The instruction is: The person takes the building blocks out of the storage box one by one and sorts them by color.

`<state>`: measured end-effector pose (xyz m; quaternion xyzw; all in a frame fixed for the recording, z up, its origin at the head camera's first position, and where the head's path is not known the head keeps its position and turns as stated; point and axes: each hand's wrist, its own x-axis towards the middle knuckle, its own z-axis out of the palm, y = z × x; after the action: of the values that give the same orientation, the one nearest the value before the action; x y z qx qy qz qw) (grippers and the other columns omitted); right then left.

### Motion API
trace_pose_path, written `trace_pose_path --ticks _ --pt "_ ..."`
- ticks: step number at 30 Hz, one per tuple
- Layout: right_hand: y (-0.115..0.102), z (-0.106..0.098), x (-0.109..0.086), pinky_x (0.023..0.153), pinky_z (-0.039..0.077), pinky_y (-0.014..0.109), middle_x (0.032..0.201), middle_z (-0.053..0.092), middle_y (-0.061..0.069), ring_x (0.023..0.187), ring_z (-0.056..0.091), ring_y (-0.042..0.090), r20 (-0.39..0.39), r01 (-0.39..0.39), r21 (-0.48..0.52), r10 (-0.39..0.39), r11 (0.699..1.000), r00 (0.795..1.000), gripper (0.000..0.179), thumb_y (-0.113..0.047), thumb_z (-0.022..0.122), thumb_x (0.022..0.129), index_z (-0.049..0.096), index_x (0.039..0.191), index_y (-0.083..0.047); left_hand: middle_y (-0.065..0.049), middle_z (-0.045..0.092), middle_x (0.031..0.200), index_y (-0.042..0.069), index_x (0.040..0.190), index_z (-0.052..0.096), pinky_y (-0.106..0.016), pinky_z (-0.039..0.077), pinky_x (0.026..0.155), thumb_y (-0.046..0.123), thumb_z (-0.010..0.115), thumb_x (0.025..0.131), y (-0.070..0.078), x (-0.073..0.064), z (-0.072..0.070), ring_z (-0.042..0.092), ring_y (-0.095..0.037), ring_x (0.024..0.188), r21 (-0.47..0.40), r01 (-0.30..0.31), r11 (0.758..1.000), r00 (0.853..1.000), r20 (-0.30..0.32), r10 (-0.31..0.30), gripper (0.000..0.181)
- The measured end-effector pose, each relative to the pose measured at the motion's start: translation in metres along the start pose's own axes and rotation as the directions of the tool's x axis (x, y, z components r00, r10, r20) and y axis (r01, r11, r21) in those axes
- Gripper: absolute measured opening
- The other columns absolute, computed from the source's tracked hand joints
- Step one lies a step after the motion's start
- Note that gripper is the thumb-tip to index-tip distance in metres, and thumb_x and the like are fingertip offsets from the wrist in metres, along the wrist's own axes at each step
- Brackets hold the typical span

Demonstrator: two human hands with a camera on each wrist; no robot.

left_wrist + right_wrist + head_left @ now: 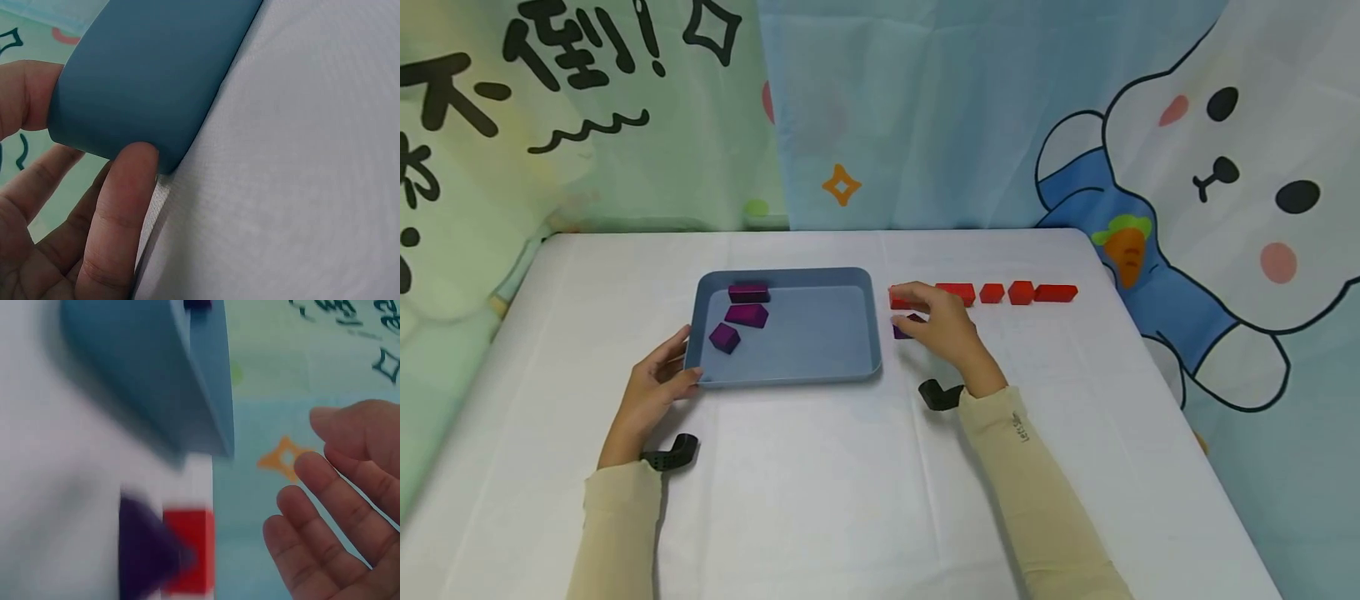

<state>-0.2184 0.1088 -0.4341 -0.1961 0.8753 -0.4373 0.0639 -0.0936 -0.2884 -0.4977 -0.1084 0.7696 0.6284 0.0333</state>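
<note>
The shallow blue-grey rectangular tray (812, 333) with rounded corners lies flat on a table under a white cloth (820, 492), left of a row of red faceted blocks (1021, 292). Three dark purple angular blocks (747, 315) sit along its left part. The left hand (651, 392) grasps the tray's near left corner, thumb on the near wall, fingers at the left side. The right hand (947, 329) has its fingers loosely extended and holding nothing, over a purple block (902, 331) on the cloth. Behind the table hang printed drapes: pale green fabric (700, 142) with black characters, and blue fabric (940, 117) bearing a white cartoon animal (1225, 217) and a carrot (1126, 254).
</note>
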Motion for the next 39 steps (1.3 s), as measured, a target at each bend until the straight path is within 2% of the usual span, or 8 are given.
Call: trace_pose_path --ticks 6,10,16,22,25,28,34,39 --pt "-0.017 0.041 0.009 0.113 0.053 0.048 0.136 0.070 0.025 0.129 0.065 0.043 0.015 0.085 0.137 -0.088 0.987 0.996 0.038 0.003 0.075 0.098 0.067 0.135 0.010 -0.032 0.039 0.166 0.007 0.170 0.032 -0.016 0.060 0.077 0.002 0.065 0.101 0.000 -0.001 0.001 0.050 -0.040 0.139 -0.020 -0.011 1.000 1.000 0.005 0.011 0.076" --pt "-0.029 0.067 0.017 0.113 0.054 0.043 0.135 0.070 0.024 0.128 0.066 0.041 0.043 0.086 0.208 -0.097 0.974 0.994 0.037 0.000 0.075 0.099 0.068 0.134 0.011 -0.032 0.038 0.167 0.007 0.170 0.032 -0.015 0.059 0.077 0.002 0.065 0.101 0.000 -0.002 0.000 0.047 -0.045 0.143 -0.031 -0.009 0.999 1.000 0.009 0.009 0.077" --pt "-0.053 0.102 0.032 0.110 0.055 0.035 0.135 0.072 0.022 0.128 0.067 0.035 0.092 0.065 0.241 -0.089 0.968 0.992 0.037 -0.002 0.077 0.098 0.070 0.134 0.009 -0.031 0.039 0.166 0.008 0.170 0.032 -0.016 0.060 0.078 0.002 0.065 0.101 0.000 -0.002 -0.001 0.049 -0.040 0.140 -0.027 -0.007 1.000 1.000 0.010 0.008 0.077" --pt "-0.073 0.135 0.041 0.105 0.056 0.028 0.134 0.073 0.019 0.126 0.067 0.032 0.130 -0.007 0.302 -0.033 0.953 0.991 0.037 -0.003 0.079 0.098 0.072 0.134 0.005 -0.031 0.041 0.165 0.008 0.170 0.033 -0.018 0.061 0.078 0.003 0.066 0.101 0.000 -0.001 -0.002 0.056 -0.020 0.124 -0.021 -0.015 1.000 1.000 0.007 0.015 0.077" --pt "-0.080 0.151 0.043 0.104 0.056 0.027 0.133 0.073 0.019 0.125 0.068 0.032 0.133 -0.030 0.326 -0.014 0.945 0.991 0.037 -0.002 0.079 0.097 0.072 0.133 0.004 -0.031 0.042 0.165 0.008 0.170 0.033 -0.018 0.061 0.078 0.004 0.066 0.100 0.000 -0.001 -0.002 0.057 -0.013 0.119 -0.016 -0.018 1.000 1.000 0.004 0.018 0.077" --pt "-0.085 0.165 0.045 0.104 0.056 0.027 0.133 0.073 0.019 0.125 0.068 0.032 0.127 -0.038 0.325 -0.004 0.945 0.992 0.038 -0.002 0.080 0.097 0.072 0.133 0.004 -0.031 0.042 0.165 0.008 0.170 0.034 -0.018 0.061 0.078 0.004 0.065 0.101 0.001 -0.001 -0.002 0.057 -0.016 0.121 -0.015 -0.013 1.000 1.000 0.002 0.013 0.076" --pt "-0.099 0.181 0.051 0.104 0.055 0.026 0.133 0.074 0.018 0.125 0.069 0.030 0.107 -0.084 0.269 0.057 0.959 0.993 0.042 -0.004 0.083 0.094 0.073 0.133 0.003 -0.031 0.039 0.166 0.008 0.171 0.032 -0.017 0.060 0.078 0.004 0.065 0.102 0.001 -0.001 -0.002 0.050 -0.041 0.139 -0.018 -0.009 1.000 1.000 0.005 0.009 0.076" --pt "-0.102 0.190 0.056 0.103 0.056 0.026 0.132 0.075 0.015 0.125 0.069 0.027 0.116 -0.120 0.164 0.101 0.979 0.988 0.043 -0.007 0.085 0.093 0.072 0.134 0.001 -0.032 0.038 0.166 0.007 0.171 0.031 -0.016 0.060 0.077 0.003 0.065 0.102 -0.001 0.000 -0.001 0.048 -0.046 0.142 -0.027 -0.018 0.999 1.000 0.009 0.018 0.077"
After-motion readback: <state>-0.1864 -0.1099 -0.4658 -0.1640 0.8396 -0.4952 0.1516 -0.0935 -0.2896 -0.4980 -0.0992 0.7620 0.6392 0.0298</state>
